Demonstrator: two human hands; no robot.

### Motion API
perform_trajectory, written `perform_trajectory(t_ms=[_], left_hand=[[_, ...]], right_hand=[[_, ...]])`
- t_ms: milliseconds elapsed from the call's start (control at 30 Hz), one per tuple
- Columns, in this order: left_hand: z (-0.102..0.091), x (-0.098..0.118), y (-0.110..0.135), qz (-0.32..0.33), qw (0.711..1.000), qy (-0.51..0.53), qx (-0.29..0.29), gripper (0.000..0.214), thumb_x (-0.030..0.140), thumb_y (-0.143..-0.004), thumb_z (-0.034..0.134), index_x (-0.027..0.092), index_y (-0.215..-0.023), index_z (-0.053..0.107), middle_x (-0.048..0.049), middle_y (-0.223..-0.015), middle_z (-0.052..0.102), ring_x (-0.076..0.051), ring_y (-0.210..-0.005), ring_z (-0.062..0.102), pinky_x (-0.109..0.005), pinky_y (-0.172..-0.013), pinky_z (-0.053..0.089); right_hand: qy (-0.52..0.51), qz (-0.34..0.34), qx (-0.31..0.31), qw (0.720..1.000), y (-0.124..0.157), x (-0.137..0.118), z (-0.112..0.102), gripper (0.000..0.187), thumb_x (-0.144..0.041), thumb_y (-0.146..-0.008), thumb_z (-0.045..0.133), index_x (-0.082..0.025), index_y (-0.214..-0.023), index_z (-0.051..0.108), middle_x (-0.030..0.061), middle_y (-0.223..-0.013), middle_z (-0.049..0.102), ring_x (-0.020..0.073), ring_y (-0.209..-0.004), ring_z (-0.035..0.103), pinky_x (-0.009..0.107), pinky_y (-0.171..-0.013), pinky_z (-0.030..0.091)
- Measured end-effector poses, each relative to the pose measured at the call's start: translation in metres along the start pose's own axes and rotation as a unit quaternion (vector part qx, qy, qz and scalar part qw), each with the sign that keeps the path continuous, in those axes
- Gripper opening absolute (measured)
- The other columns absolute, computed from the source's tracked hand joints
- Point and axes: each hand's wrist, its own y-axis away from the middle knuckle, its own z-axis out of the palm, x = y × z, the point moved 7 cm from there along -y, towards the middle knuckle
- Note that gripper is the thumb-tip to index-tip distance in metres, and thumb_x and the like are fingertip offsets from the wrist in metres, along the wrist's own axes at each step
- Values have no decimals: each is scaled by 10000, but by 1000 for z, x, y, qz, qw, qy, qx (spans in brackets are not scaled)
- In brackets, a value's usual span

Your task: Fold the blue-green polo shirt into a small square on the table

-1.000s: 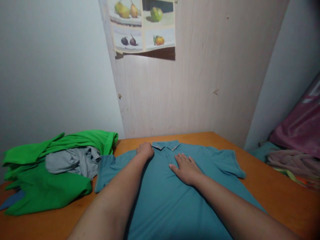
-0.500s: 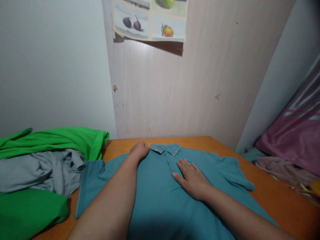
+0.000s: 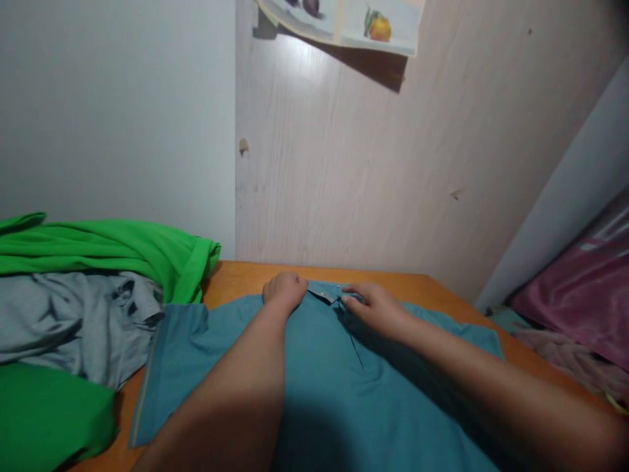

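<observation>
A teal polo shirt [image 3: 319, 367] lies flat, front up, on an orange wooden table [image 3: 236, 280], collar toward the wall. My left hand [image 3: 284, 290] is closed in a fist on the left side of the collar [image 3: 324, 293]. My right hand [image 3: 376, 306] has its fingers curled and pinched on the right side of the collar. Both forearms stretch over the shirt's body. The left sleeve [image 3: 171, 341] spreads out toward the pile of clothes.
A pile of bright green garments [image 3: 113, 249] with a grey shirt [image 3: 63, 321] on it fills the table's left side. Pink and purple fabric [image 3: 574, 295] lies at the right. A pale wood panel [image 3: 354, 170] with a fruit poster [image 3: 363, 23] stands behind.
My right hand lifted off the shirt's chest, where it lay flat, and moved up to the collar, closing on it. The left hand stayed at the collar. The view shifted right and down.
</observation>
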Motion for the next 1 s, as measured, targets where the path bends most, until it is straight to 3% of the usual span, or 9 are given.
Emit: perform_trajectory(t_ms=[100, 267, 400, 533, 800, 1000], left_hand=[[-1, 0, 1, 6, 1000, -4, -8, 341, 420, -862, 484, 279, -932, 787, -108, -1042, 780, -306, -987, 712, -373, -787, 510], [-2, 0, 1, 5, 1000, -5, -17, 311, 396, -854, 497, 298, -938, 781, -84, -1060, 780, -293, -991, 710, -365, -798, 502], [-3, 0, 1, -3, 1000, -3, -22, 289, 385, -833, 528, 293, -952, 774, -80, -1073, 778, -286, -1004, 703, -359, -817, 495], [-2, -1, 0, 0, 1000, -1, -25, 286, 374, -836, 524, 295, -952, 773, -71, -1083, 775, -286, -1026, 694, -370, -844, 489], [1, 3, -1, 10, 1000, -8, -19, 300, 446, -854, 531, 264, -824, 768, -114, -1037, 761, -350, -1065, 656, -471, -899, 475], [-3, 4, 4, 1, 999, -48, 20, 300, 386, -871, 516, 233, -979, 750, -162, -1136, 718, -375, -1174, 585, -507, -943, 453]], right_hand=[[-13, -28, 17, 999, -52, -7, 15, 395, -363, -952, 548, -175, -1262, 706, 129, -1316, 678, 273, -1243, 606, 365, -1065, 438], [-35, 8, -85, 996, -98, 9, 58, 484, -406, -864, 682, -175, -1289, 682, 137, -1336, 664, 276, -1184, 639, 330, -985, 481], [-35, 11, -109, 993, -102, 21, 72, 268, -419, -830, 714, -210, -993, 753, 70, -989, 756, 217, -884, 679, 267, -718, 473], [-42, 49, -72, 995, -104, 32, 74, 143, -327, -785, 740, -203, -840, 694, 5, -758, 685, 150, -707, 592, 234, -606, 368], [-65, 58, 45, 995, -104, 35, 65, 156, -364, -878, 640, -213, -910, 663, 17, -904, 702, 165, -837, 580, 243, -714, 384], [-28, 57, 38, 997, -102, 31, 73, 213, -380, -873, 651, -233, -1018, 705, 59, -1046, 730, 221, -974, 618, 326, -848, 432]])
